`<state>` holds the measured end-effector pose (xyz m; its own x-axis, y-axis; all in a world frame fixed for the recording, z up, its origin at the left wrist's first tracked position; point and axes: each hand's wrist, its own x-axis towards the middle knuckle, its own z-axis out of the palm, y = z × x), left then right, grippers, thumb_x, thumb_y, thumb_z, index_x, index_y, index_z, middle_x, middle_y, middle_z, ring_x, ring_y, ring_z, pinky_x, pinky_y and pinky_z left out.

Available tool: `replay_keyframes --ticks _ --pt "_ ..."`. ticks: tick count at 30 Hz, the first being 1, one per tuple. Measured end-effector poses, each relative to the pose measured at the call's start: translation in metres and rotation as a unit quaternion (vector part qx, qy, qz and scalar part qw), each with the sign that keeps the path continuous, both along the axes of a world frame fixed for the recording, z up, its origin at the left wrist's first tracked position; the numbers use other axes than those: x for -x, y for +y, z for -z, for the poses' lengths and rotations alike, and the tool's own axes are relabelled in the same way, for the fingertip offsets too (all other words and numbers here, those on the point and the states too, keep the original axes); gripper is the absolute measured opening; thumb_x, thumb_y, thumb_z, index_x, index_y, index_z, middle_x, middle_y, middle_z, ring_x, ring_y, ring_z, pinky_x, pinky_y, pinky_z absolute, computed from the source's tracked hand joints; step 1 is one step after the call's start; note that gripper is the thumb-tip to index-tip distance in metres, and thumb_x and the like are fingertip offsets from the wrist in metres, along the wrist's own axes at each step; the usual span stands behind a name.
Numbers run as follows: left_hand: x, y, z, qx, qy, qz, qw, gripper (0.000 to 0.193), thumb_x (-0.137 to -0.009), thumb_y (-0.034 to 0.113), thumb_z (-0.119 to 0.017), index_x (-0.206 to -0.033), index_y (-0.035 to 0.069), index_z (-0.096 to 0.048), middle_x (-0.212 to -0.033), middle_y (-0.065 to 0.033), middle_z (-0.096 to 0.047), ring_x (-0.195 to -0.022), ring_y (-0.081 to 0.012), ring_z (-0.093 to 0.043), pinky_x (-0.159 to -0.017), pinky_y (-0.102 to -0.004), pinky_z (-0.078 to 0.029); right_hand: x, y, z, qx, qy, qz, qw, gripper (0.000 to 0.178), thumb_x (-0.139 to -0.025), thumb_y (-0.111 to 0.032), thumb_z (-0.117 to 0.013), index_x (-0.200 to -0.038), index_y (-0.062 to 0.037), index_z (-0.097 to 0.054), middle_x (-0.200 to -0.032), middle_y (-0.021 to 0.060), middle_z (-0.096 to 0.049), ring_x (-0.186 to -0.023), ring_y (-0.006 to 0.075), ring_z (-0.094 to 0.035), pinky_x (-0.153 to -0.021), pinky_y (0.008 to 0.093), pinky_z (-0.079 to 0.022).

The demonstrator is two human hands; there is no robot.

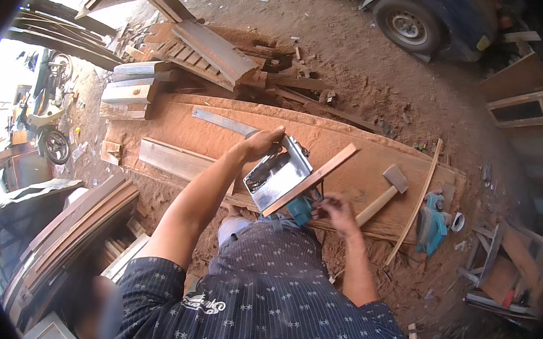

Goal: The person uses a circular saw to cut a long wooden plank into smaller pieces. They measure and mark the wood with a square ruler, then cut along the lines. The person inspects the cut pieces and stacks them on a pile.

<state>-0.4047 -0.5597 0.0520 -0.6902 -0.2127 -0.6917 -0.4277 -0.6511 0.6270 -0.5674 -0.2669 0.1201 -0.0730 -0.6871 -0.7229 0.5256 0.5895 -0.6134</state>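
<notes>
My left hand (264,144) is closed round the edge of a circular saw's shiny metal base plate (290,176). The saw is tilted with its plate facing up, and its teal body (300,209) shows below. A straight strip of wood (312,181) lies along one side of the plate and sticks out past it. Beside the teal body is my right hand (337,215), its fingers bent together; whatever they pinch is too small and blurred to make out. Right of that hand, a wooden-handled mallet (386,192) rests on the work board (256,120).
A metal ruler (224,121) and a plank (175,158) lie on the sawdust-covered board. A long thin strip (416,201) crosses its right end, beside another teal power tool (433,229). Stacked boards (75,230) stand at left, and a wooden frame (490,253) at right.
</notes>
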Motion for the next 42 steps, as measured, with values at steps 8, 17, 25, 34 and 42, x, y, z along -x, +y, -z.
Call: replay_keyframes --ticks 8,17,25,34,42 --pt "-0.003 -0.001 -0.014 0.049 -0.004 0.021 0.999 0.052 -0.107 0.048 -0.040 -0.103 0.004 -0.069 -0.089 -0.0016 -0.064 -0.079 -0.0119 -0.055 -0.074 -0.0285 -0.046 0.033 -0.086 0.011 0.277 0.233 -0.297 0.884 0.031 -0.100 -0.013 -0.054 -0.128 0.0011 -0.053 -0.115 0.0120 -0.063 -0.112 0.0232 -0.058 -0.097 0.0372 -0.047" --pt "-0.005 0.009 -0.005 0.048 -0.039 -0.009 0.998 0.058 -0.104 0.054 -0.044 -0.100 0.004 -0.073 -0.083 -0.0023 -0.063 -0.077 -0.0135 -0.053 -0.074 -0.0333 -0.045 0.085 -0.144 0.019 0.117 -0.077 -0.527 0.838 0.050 -0.101 -0.027 -0.058 -0.145 -0.0038 -0.048 -0.116 0.0081 -0.067 -0.100 0.0181 -0.063 -0.089 0.0351 -0.052" --pt "-0.003 0.008 -0.018 0.028 -0.053 -0.004 0.998 0.058 -0.104 0.055 -0.043 -0.097 0.005 -0.072 -0.083 -0.0020 -0.062 -0.078 -0.0129 -0.052 -0.075 -0.0323 -0.044 0.080 -0.118 0.088 0.028 -0.218 -0.322 0.921 0.043 -0.097 -0.016 -0.061 -0.132 0.0086 -0.053 -0.112 0.0145 -0.068 -0.102 0.0210 -0.066 -0.087 0.0366 -0.055" --pt "-0.002 0.012 -0.031 0.071 -0.061 0.001 0.996 0.058 -0.107 0.053 -0.035 -0.098 0.007 -0.071 -0.084 0.0019 -0.058 -0.077 -0.0103 -0.048 -0.072 -0.0292 -0.041 0.041 -0.088 0.077 0.070 -0.293 -0.158 0.940 0.030 -0.102 -0.023 -0.057 -0.119 0.0010 -0.062 -0.102 0.0081 -0.071 -0.091 0.0189 -0.069 -0.083 0.0359 -0.056" --pt "-0.007 0.007 -0.011 0.059 -0.043 0.021 0.997 0.059 -0.106 0.054 -0.038 -0.110 0.003 -0.068 -0.099 -0.0035 -0.064 -0.090 -0.0136 -0.055 -0.084 -0.0316 -0.046 0.023 -0.070 0.094 0.191 -0.335 -0.125 0.914 0.043 -0.103 -0.027 -0.051 -0.131 0.0043 -0.056 -0.122 0.0098 -0.065 -0.109 0.0194 -0.061 -0.097 0.0381 -0.048"
